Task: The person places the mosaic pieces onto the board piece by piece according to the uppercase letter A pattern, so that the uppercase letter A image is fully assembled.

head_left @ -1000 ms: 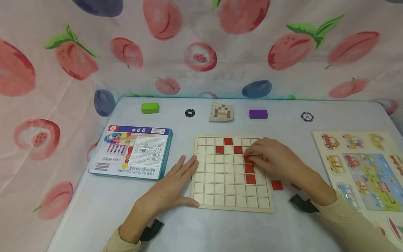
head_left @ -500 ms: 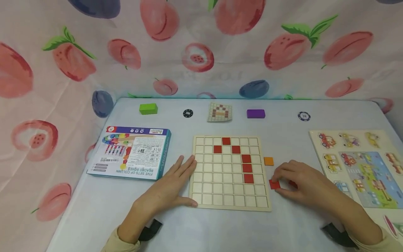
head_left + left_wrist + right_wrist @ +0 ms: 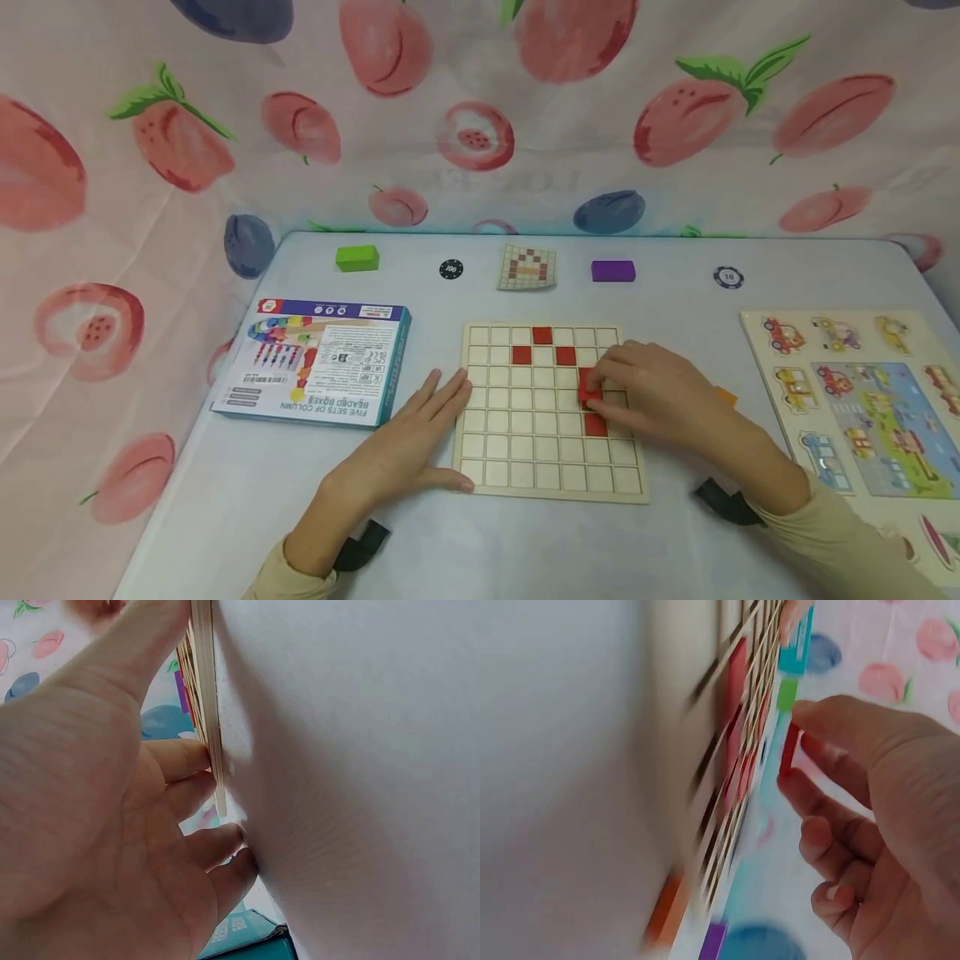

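Note:
A square wooden grid board (image 3: 510,450) lies on the table, with several red square tiles (image 3: 596,425) set in its cells. My right hand (image 3: 652,392) is over the right part of the board. Between thumb and fingers it pinches a red tile (image 3: 790,750), seen edge-on and raised off the grid in the right wrist view. From the head view, that tile overlaps the column of red ones. My left hand (image 3: 401,454) lies spread along the board's left side, fingertips and thumb at its edge; the left wrist view shows those fingers (image 3: 187,759) against the rim.
An orange tile (image 3: 724,397) shows partly behind the right forearm. A boxed toy (image 3: 345,362) lies left, a vehicle puzzle (image 3: 772,417) right. Along the back are a green block (image 3: 357,258), a black chip (image 3: 451,269), a pattern card (image 3: 527,267), a purple block (image 3: 612,271) and another chip (image 3: 728,277).
My right hand went from the board to a red tile on the table at the right, then came back over the grid pinching it. The left hand stays in place.

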Demonstrator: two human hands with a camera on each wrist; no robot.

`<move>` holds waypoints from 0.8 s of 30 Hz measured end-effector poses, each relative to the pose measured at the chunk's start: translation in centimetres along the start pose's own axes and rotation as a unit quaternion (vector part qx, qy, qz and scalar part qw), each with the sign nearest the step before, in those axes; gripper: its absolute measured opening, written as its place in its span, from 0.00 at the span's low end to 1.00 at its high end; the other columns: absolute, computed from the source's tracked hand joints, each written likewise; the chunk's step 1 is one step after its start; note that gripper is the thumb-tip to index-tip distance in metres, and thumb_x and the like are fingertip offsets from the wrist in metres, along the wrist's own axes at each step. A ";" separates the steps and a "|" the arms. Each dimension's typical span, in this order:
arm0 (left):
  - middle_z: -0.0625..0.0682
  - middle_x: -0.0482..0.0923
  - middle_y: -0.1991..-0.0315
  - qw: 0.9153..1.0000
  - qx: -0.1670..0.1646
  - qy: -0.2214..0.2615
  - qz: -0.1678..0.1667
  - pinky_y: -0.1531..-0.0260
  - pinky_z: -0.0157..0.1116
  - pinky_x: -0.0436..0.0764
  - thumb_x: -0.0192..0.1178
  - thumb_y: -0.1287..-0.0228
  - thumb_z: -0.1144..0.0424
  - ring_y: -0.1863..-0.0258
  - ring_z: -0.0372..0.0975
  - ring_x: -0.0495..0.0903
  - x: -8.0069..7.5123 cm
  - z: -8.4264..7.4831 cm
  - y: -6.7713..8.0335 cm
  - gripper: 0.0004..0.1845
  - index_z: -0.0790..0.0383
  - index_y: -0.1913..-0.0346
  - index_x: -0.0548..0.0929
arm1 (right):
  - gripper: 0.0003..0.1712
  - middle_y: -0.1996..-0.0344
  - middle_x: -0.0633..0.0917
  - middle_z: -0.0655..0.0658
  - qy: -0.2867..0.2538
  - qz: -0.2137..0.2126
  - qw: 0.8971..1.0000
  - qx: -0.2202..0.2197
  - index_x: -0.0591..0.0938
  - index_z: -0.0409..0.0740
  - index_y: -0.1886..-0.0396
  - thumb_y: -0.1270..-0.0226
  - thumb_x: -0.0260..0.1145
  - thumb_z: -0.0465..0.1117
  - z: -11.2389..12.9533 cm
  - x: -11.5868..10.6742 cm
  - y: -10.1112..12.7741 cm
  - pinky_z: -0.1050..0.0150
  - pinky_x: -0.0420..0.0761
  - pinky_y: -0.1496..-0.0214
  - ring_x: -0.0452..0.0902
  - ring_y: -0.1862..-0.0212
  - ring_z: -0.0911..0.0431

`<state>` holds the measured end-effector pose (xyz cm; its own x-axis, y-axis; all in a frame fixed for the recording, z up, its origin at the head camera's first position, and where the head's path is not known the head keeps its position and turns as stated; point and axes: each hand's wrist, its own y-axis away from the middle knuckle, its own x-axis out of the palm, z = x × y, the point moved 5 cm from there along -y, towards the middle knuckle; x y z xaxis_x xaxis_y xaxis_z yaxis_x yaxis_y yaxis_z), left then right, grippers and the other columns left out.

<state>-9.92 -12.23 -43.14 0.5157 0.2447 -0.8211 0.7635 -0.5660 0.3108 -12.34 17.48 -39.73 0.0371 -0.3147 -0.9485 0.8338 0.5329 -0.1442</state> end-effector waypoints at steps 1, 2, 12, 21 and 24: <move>0.48 0.38 0.10 1.000 -0.001 -0.001 0.000 0.13 0.54 0.55 0.76 0.44 0.36 0.10 0.53 0.35 0.0 0.0 0.0 0.65 0.55 0.12 0.49 | 0.09 0.62 0.89 0.58 -0.004 0.004 1.000 -0.006 0.89 0.59 0.63 0.38 0.82 0.51 0.6 0.3 -1.1 0.54 0.88 0.48 0.83 0.56 0.59; 0.48 0.39 0.10 1.000 -0.002 -0.002 -0.001 0.13 0.54 0.55 0.76 0.44 0.36 0.10 0.53 0.36 0.0 0.0 -0.1 0.65 0.55 0.12 0.50 | 0.09 0.61 0.89 0.56 -0.007 0.009 1.000 -0.016 0.90 0.57 0.62 0.37 0.81 0.50 1.2 0.7 -2.2 0.53 0.88 0.46 0.84 0.56 0.58; 0.46 0.38 0.10 1.000 -0.002 -0.004 0.010 0.14 0.54 0.58 0.75 0.44 0.34 0.10 0.53 0.35 0.1 0.0 -0.4 0.65 0.54 0.12 0.49 | 0.06 0.61 0.90 0.54 0.032 0.063 0.994 -0.082 0.92 0.54 0.60 0.32 0.78 0.49 5.6 3.5 -9.2 0.56 0.83 0.48 0.84 0.54 0.54; 0.47 0.39 0.10 1.000 -0.006 -0.006 0.010 0.14 0.54 0.59 0.76 0.45 0.34 0.10 0.53 0.36 0.0 0.1 -0.3 0.66 0.54 0.12 0.49 | 0.05 0.57 0.93 0.56 0.038 0.057 0.992 -0.110 0.94 0.57 0.57 0.29 0.75 0.47 5.3 3.5 -7.9 0.55 0.84 0.43 0.85 0.50 0.55; 0.46 0.39 0.10 1.000 -0.011 -0.006 0.007 0.14 0.53 0.59 0.76 0.45 0.34 0.10 0.53 0.36 0.0 0.2 -0.2 0.66 0.53 0.12 0.50 | 0.06 0.55 0.93 0.57 0.017 0.051 0.993 -0.103 0.93 0.58 0.55 0.29 0.75 0.47 4.6 3.0 -6.4 0.55 0.84 0.44 0.84 0.49 0.55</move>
<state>-10.18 -12.23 -43.26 0.5221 0.2274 -0.8220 0.7646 -0.5519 0.3329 -15.05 9.52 -40.34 0.0942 -0.2269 -0.9694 0.6966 0.7107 -0.0986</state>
